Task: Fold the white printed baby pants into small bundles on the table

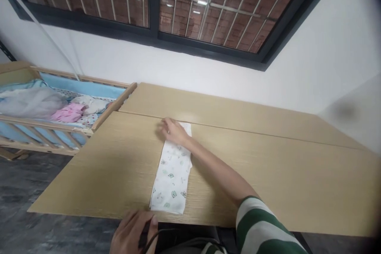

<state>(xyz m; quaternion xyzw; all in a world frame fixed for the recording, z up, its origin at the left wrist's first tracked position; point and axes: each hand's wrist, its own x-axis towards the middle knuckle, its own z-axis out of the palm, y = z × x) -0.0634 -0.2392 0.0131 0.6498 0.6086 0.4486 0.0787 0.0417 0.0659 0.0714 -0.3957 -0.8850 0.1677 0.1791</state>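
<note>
A long, folded white cloth item (171,176) with small green and grey animal prints lies flat on the wooden table, running away from me. Its exact kind is hard to tell in this fold. My right hand (175,131) reaches across to its far end, fingers loosely bent and apart over the far left corner, partly covering it. At the table's front edge, just below the near left corner of the cloth, is my left hand (133,230). Its thumb stands apart from its fingers and nothing shows in it.
The wooden table (253,158) has a seam along its back part. To the left stands a wooden crib (98,121) with blue lining, a pink cloth (69,112) and white netting (32,101). A barred window (208,12) is in the wall behind. Dark cables (166,232) hang near my lap.
</note>
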